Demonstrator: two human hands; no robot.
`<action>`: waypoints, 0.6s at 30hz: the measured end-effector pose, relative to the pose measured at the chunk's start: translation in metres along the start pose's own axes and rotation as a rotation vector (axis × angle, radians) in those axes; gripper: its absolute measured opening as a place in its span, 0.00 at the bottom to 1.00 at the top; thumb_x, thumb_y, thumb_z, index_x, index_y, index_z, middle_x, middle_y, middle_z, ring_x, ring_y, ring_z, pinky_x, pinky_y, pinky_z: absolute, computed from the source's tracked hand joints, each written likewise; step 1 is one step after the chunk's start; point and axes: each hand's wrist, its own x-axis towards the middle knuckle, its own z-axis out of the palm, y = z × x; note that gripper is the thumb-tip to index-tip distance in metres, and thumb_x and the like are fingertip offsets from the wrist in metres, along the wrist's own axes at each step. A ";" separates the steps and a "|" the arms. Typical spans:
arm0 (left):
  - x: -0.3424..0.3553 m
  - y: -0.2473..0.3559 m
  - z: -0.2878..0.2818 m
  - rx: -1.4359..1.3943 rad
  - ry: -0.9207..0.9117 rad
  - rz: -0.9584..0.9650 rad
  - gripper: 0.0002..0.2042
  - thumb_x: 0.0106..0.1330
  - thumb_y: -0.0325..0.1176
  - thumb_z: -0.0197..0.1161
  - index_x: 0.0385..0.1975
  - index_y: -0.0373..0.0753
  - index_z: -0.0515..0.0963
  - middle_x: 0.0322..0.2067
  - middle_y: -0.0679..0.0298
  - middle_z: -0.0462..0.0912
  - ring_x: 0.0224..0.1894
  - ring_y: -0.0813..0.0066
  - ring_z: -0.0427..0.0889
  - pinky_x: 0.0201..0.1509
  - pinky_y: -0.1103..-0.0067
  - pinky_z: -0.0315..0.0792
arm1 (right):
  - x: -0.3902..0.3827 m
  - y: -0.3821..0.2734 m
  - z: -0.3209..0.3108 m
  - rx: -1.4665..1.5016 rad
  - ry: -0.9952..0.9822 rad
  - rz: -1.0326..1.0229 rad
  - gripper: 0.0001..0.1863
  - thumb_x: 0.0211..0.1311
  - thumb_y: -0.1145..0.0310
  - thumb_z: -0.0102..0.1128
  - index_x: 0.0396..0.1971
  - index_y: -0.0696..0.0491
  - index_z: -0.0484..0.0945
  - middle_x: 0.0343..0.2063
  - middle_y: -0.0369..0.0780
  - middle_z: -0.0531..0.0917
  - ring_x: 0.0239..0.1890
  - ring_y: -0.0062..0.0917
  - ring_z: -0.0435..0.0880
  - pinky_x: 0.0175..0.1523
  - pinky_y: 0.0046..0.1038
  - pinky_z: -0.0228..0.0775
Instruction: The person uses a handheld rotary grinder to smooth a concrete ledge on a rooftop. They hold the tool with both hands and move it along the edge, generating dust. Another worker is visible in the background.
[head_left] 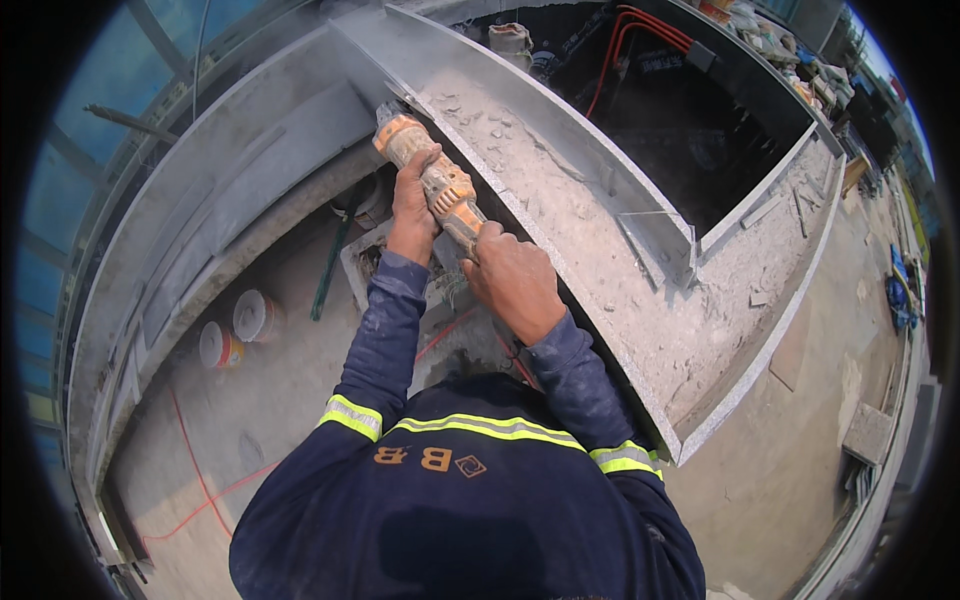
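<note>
An orange, dust-covered angle grinder (447, 188) slants across the upper middle, held in both hands. My left hand (411, 205) is closed around its body, near the head. Lower down, my right hand (515, 280) wraps around its rear grip. The grinder's head meets the corner where the grey stone panels (365, 60) join. I cannot make out its disc. Pale dust hangs around that corner. Beside my right hand runs the speckled stone edge (590, 310) of a long trough filled with grey rubble (640, 280).
Two white buckets (256, 316) stand on the concrete floor at left, with a red cord (200, 480) nearby. A curved stone wall (150, 250) borders the left. Beyond the trough lies a dark pit (680, 130) with orange pipes (640, 18). Stone blocks (868, 435) sit at right.
</note>
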 end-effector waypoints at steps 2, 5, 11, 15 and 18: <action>-0.008 -0.002 0.004 -0.002 0.002 0.002 0.15 0.60 0.35 0.69 0.39 0.34 0.73 0.26 0.57 0.79 0.25 0.62 0.83 0.30 0.66 0.83 | -0.005 0.000 -0.003 -0.005 -0.013 0.013 0.19 0.56 0.61 0.70 0.35 0.61 0.74 0.24 0.47 0.85 0.26 0.39 0.88 0.31 0.34 0.81; -0.013 -0.003 0.005 -0.003 0.018 0.015 0.14 0.60 0.34 0.68 0.39 0.34 0.73 0.26 0.57 0.79 0.25 0.62 0.83 0.30 0.66 0.83 | -0.009 0.000 -0.006 -0.004 -0.029 0.016 0.19 0.56 0.61 0.71 0.35 0.60 0.74 0.24 0.48 0.85 0.26 0.39 0.88 0.30 0.34 0.81; -0.017 -0.002 0.006 -0.028 -0.016 0.016 0.13 0.61 0.35 0.68 0.38 0.35 0.73 0.26 0.57 0.78 0.25 0.62 0.83 0.29 0.66 0.82 | -0.011 0.001 -0.005 0.030 0.004 -0.005 0.19 0.56 0.61 0.70 0.34 0.59 0.73 0.24 0.48 0.84 0.26 0.41 0.88 0.31 0.37 0.80; -0.018 -0.001 0.014 -0.007 0.009 0.001 0.15 0.60 0.35 0.68 0.39 0.35 0.72 0.25 0.56 0.78 0.24 0.61 0.82 0.28 0.66 0.82 | -0.006 0.004 0.003 0.040 0.013 0.014 0.19 0.57 0.61 0.70 0.34 0.59 0.71 0.23 0.49 0.83 0.27 0.45 0.87 0.31 0.41 0.79; -0.011 0.001 0.012 0.003 0.018 -0.001 0.15 0.60 0.35 0.68 0.40 0.35 0.71 0.25 0.56 0.78 0.24 0.60 0.83 0.28 0.65 0.82 | 0.001 0.004 0.010 0.029 0.023 0.012 0.19 0.56 0.61 0.70 0.34 0.59 0.71 0.22 0.49 0.83 0.27 0.44 0.87 0.31 0.40 0.79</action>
